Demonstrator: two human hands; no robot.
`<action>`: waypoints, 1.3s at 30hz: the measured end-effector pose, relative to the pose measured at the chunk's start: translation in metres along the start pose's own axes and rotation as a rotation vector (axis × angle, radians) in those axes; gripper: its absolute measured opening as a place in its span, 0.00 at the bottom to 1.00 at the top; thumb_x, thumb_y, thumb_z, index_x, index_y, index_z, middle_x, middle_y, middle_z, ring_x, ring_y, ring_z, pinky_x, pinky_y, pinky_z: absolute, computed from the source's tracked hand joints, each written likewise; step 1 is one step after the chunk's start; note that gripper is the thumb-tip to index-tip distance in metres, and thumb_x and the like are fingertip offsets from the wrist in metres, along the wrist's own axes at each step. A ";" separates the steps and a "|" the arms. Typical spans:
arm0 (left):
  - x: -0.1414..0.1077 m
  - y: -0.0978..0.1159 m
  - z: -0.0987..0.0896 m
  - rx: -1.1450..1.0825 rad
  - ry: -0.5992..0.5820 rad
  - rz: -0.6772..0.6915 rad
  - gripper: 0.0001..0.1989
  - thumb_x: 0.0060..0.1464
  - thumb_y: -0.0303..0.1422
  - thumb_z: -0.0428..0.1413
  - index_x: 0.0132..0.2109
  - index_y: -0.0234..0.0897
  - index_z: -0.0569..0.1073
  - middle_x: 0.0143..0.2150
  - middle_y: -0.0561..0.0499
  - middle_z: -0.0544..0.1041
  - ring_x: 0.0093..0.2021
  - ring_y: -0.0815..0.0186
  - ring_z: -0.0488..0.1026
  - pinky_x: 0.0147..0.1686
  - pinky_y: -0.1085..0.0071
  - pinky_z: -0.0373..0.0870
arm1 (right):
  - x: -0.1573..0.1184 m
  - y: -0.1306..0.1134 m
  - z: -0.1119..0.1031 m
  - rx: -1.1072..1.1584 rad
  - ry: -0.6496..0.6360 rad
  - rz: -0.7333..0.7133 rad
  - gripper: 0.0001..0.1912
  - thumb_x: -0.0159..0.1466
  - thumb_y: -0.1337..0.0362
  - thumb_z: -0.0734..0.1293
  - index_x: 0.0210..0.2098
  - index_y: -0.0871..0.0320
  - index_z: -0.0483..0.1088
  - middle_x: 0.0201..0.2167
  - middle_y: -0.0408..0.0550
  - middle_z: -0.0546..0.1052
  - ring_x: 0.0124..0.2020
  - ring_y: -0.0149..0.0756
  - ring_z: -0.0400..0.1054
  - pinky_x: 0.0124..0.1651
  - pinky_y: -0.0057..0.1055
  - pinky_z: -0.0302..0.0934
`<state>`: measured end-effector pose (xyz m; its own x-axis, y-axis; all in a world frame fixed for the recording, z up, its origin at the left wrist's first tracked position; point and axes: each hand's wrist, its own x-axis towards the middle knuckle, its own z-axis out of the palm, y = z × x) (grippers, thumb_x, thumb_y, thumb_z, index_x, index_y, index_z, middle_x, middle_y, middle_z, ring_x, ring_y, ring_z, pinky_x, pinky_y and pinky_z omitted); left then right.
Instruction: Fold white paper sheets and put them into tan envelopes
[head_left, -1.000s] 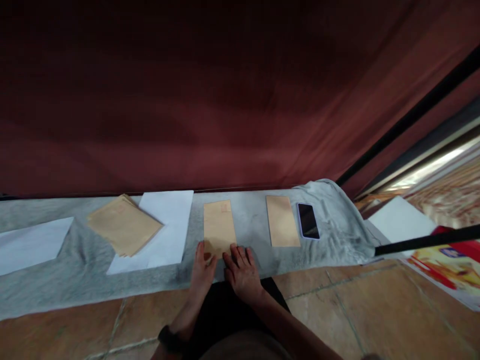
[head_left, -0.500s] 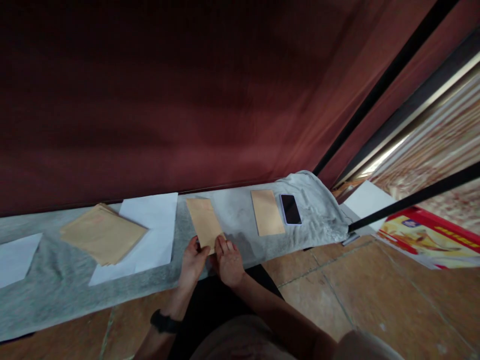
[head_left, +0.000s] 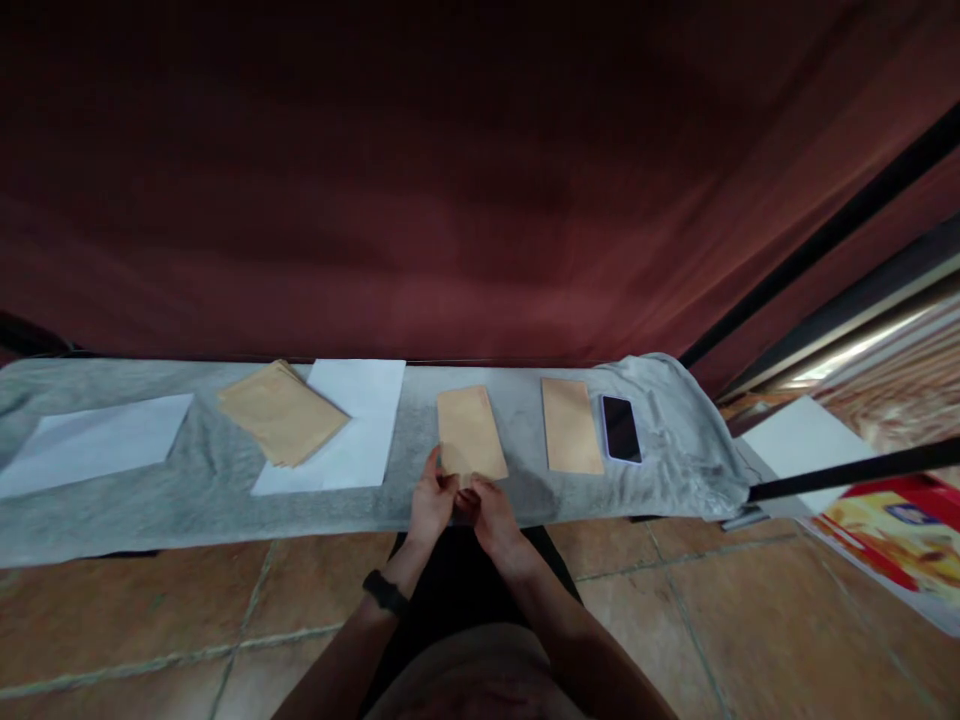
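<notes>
Brown envelope [head_left: 472, 432], contents hidden, extends just ahead of the fingers [head_left: 432, 463], left hand [head_left: 433, 503] and right hand [head_left: 490, 512] both pinching its near edge, red-yellow box [head_left: 911, 535] far right of them, lettering unreadable.

Blue logo [head_left: 910, 513] on red box [head_left: 900, 552], nothing legible.

On the grey cloth-covered table [head_left: 419, 430], from left to right, there are a white rectangular paper sheet [head_left: 97, 440], a stack of brown paper envelopes [head_left: 285, 413] partly over other white paper [head_left: 362, 400], a brown rectangular paper envelope [head_left: 471, 430] near the front edge, another brown paper envelope [head_left: 572, 427], and, just beside it, a black-screened rectangular phone [head_left: 622, 430]. Behind is dark red fabric [head_left: 337, 220].
</notes>
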<state>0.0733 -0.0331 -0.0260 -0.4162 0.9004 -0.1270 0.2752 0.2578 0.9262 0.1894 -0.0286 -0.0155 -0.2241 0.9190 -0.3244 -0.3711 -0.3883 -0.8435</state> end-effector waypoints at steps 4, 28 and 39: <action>0.007 -0.011 -0.015 0.116 -0.023 -0.022 0.29 0.52 0.27 0.55 0.62 0.35 0.69 0.30 0.56 0.77 0.30 0.65 0.76 0.36 0.68 0.76 | -0.011 -0.006 -0.013 -0.032 -0.115 0.156 0.21 0.61 0.45 0.69 0.32 0.58 0.74 0.29 0.51 0.81 0.34 0.43 0.79 0.41 0.41 0.75; 0.098 0.016 0.034 0.949 -0.224 0.638 0.30 0.70 0.43 0.40 0.73 0.36 0.57 0.75 0.45 0.56 0.76 0.57 0.48 0.74 0.52 0.45 | -0.027 0.000 -0.062 -1.739 -0.266 -0.874 0.31 0.74 0.59 0.61 0.74 0.56 0.51 0.72 0.52 0.59 0.71 0.44 0.56 0.74 0.47 0.46; 0.065 -0.002 0.012 0.928 -0.350 0.776 0.28 0.72 0.41 0.38 0.73 0.34 0.57 0.75 0.45 0.56 0.75 0.59 0.49 0.74 0.55 0.45 | -0.026 0.002 -0.064 -1.727 -0.273 -0.840 0.27 0.74 0.62 0.58 0.72 0.56 0.55 0.70 0.51 0.63 0.70 0.43 0.58 0.74 0.48 0.46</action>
<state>0.0559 0.0294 -0.0407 0.3399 0.9329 0.1192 0.9075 -0.3586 0.2189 0.2516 -0.0485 -0.0363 -0.6651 0.7056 0.2447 0.6690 0.7085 -0.2247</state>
